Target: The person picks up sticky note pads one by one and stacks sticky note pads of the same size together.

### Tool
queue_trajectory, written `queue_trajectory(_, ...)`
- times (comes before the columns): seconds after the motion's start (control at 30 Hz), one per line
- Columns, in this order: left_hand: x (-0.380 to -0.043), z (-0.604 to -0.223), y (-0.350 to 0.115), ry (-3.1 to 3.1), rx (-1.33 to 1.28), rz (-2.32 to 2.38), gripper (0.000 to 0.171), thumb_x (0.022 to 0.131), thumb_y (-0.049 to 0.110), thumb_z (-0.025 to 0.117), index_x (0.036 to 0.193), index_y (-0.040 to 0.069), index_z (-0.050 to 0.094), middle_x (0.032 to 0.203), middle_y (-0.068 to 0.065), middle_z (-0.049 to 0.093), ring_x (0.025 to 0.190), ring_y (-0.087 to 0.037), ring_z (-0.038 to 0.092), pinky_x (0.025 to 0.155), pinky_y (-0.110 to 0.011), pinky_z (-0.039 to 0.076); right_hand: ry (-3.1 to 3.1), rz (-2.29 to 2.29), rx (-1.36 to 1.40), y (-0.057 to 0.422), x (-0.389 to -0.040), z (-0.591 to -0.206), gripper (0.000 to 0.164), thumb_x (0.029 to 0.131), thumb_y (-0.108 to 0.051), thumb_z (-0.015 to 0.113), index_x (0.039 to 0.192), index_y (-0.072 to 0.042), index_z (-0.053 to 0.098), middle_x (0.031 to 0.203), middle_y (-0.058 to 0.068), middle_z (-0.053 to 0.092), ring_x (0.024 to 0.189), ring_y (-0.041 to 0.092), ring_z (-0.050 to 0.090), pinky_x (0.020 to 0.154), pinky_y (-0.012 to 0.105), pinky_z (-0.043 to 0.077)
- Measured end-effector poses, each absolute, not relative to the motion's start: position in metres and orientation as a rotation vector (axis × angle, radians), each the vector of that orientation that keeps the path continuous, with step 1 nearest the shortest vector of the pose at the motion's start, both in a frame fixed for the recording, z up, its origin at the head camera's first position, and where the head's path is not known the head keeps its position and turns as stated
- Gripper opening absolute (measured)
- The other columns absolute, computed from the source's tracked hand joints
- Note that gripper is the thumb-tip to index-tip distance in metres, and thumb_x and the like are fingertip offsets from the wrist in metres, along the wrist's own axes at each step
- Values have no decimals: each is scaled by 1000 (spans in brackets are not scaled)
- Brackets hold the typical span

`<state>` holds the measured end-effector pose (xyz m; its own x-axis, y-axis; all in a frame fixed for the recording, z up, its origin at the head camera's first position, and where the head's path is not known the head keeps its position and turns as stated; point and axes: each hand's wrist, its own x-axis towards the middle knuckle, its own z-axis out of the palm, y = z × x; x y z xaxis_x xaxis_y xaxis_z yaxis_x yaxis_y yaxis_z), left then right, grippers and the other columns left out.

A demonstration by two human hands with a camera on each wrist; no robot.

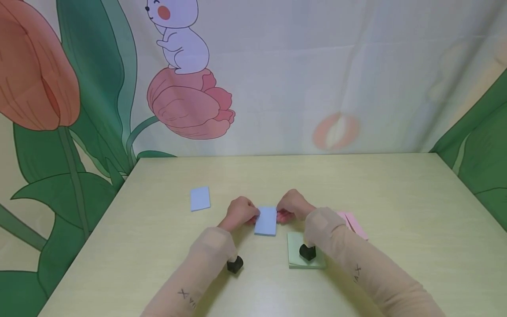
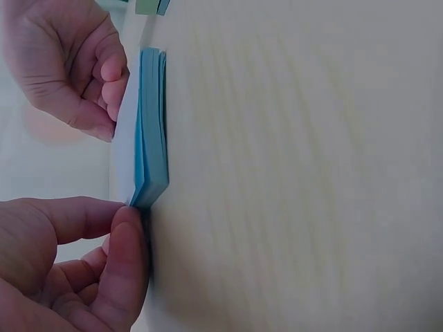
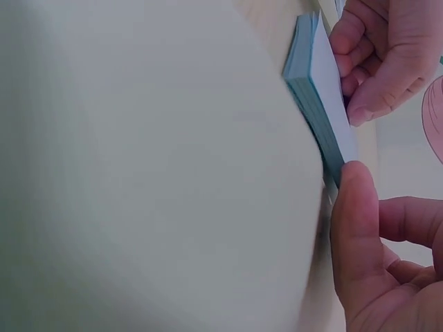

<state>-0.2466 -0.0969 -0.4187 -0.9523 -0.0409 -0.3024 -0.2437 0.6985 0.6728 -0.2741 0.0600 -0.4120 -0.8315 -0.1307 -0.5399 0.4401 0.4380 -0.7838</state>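
Between the two hands lies a blue sticky note pad (image 1: 266,221), low over the table, its stacked sheets seen edge-on in the left wrist view. My left hand (image 1: 240,210) pinches the pad's far left corner between thumb and forefinger. On the opposite side, my right hand (image 1: 294,205) holds the right edge, its thumb (image 3: 355,200) at the corner. A narrow gap shows between sheets along the side of the pad (image 2: 154,131). Some fingers of both hands are hidden behind it.
Another blue pad (image 1: 200,199) lies to the left on the pale wooden table (image 1: 158,246). A green pad (image 1: 295,251) sits nearer, under the right wrist. Pink paper pieces (image 1: 358,226) show beyond the right sleeve. A printed curtain (image 1: 277,88) hangs behind the table.
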Motion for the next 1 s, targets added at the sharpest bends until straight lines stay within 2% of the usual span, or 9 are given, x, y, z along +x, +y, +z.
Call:
queue_trajectory(0.37, -239, -419, -103, 2681, -151, 1094, 12, 76, 11, 62, 68, 2, 65, 52, -1, 57, 48, -8, 51, 50, -17, 40, 2185, -1388, 212, 57, -269, -411, 8, 80, 2, 53, 82, 7, 59, 53, 7, 57, 42, 11, 53, 42, 19, 45)
queue_trajectory(0.7, -233, -419, -106, 2687, -128, 1079, 14, 77, 10, 61, 66, 2, 64, 52, -2, 58, 49, -9, 52, 51, -18, 39, 2192, -1328, 197, 55, -266, -416, 11, 79, 0, 56, 88, 6, 60, 56, 9, 59, 43, 11, 54, 43, 19, 45)
queue_trajectory(1.0, -228, -418, -106, 2668, -118, 1092, 14, 78, 10, 60, 67, 2, 64, 53, -2, 57, 48, -9, 52, 50, -18, 41, 2175, -1316, 167, 55, -264, -418, 8, 82, -3, 55, 81, 4, 59, 56, 8, 58, 43, 12, 54, 44, 20, 46)
